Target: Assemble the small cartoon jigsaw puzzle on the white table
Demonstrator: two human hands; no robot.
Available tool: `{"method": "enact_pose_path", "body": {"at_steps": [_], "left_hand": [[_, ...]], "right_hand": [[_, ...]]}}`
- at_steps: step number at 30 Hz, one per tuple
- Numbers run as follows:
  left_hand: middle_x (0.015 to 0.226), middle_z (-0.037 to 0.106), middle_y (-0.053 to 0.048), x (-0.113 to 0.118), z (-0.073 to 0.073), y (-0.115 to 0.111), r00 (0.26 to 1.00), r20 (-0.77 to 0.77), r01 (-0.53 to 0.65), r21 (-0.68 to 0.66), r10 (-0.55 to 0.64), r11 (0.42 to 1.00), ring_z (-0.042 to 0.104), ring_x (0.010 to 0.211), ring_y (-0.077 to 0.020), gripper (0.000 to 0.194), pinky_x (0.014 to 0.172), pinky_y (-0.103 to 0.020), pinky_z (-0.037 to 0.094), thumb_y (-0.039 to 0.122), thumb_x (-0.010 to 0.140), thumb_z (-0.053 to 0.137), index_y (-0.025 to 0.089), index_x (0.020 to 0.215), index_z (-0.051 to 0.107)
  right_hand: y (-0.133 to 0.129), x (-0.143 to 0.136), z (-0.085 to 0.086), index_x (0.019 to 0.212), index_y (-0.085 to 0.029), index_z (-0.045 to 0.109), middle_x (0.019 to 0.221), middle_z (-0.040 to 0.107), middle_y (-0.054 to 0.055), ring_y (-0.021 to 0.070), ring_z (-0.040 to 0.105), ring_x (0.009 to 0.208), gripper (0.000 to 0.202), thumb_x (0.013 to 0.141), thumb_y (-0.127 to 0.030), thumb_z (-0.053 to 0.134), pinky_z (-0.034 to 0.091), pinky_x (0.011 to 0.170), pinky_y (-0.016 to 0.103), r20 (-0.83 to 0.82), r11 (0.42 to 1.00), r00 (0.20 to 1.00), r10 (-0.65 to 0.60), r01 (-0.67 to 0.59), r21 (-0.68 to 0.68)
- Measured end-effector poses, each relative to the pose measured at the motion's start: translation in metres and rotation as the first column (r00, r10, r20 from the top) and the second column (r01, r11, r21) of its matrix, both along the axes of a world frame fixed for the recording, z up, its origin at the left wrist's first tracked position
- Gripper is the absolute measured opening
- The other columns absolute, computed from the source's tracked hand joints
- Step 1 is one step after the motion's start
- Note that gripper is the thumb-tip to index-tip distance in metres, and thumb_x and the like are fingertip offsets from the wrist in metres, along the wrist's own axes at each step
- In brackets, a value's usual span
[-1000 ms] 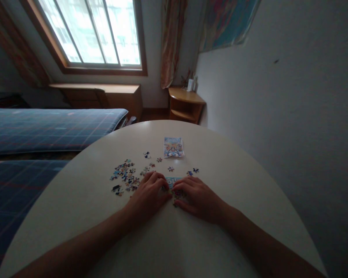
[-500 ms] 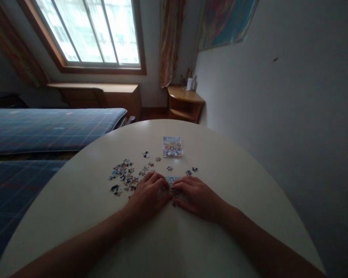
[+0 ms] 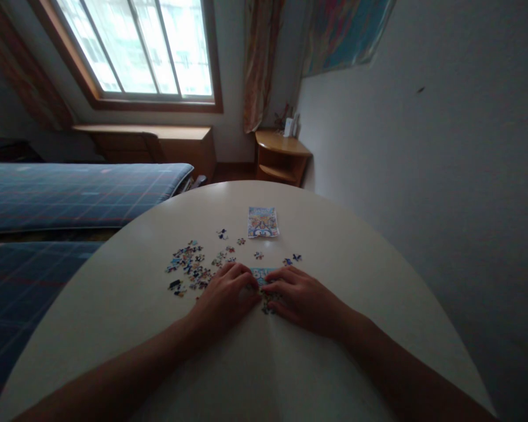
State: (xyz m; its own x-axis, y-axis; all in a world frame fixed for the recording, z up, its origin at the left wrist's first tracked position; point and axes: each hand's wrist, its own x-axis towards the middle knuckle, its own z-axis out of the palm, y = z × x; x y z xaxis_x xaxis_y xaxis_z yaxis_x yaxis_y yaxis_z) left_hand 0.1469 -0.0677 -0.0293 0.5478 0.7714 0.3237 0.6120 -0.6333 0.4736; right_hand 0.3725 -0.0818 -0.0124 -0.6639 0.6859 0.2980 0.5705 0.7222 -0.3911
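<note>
A partly joined jigsaw puzzle (image 3: 261,273) lies on the round white table (image 3: 255,375), mostly covered by my hands. My left hand (image 3: 231,290) grips its left side, fingers curled and thumb low. From the right, my right hand (image 3: 301,299) holds its other side, with bent fingers on top and the thumb near the lower edge. Small brownish puzzle pieces (image 3: 268,308) show between the two thumbs. Whether a single loose piece is pinched under the fingertips is hidden.
Loose jigsaw pieces (image 3: 189,264) lie heaped left of my left hand. A few stray ones, among them a blue piece (image 3: 296,257), sit beyond my hands. Farther back lies a printed picture sheet (image 3: 263,223). A plaid mattress (image 3: 70,196) borders the table's left; a wall rises right.
My right thumb has shifted slightly, and more of the pieces between the thumbs shows. Both hands otherwise stay over the puzzle.
</note>
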Motion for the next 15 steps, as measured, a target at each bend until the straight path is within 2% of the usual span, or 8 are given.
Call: {"method": "enact_pose_path", "body": {"at_steps": [8,15], "left_hand": [[0.098,0.065,-0.002,-0.003,0.0,0.0,1.0,0.007,0.014,-0.003,-0.014,1.0,0.056,0.099,-0.022,0.008,0.089,-0.038,0.049,0.02,0.084,0.07,0.023,0.091,0.067],[0.105,0.066,-0.002,-0.023,0.006,0.005,0.999,-0.045,0.022,-0.023,-0.023,0.999,0.057,0.103,-0.0235,0.015,0.093,-0.041,0.049,0.017,0.083,0.068,0.024,0.095,0.065]], "right_hand": [[0.001,0.002,0.0,0.11,-0.02,0.067,0.112,0.067,0.009,0.0194,0.062,0.105,0.021,0.09,-0.024,0.063,0.05,0.095,0.037,-0.018,1.0,1.0,0.009,-0.009,-0.012],[0.0,0.003,0.006,0.111,-0.018,0.065,0.111,0.067,0.01,0.0199,0.062,0.104,0.021,0.091,-0.023,0.061,0.051,0.094,0.037,-0.035,0.999,0.999,0.015,-0.016,-0.043]]}}
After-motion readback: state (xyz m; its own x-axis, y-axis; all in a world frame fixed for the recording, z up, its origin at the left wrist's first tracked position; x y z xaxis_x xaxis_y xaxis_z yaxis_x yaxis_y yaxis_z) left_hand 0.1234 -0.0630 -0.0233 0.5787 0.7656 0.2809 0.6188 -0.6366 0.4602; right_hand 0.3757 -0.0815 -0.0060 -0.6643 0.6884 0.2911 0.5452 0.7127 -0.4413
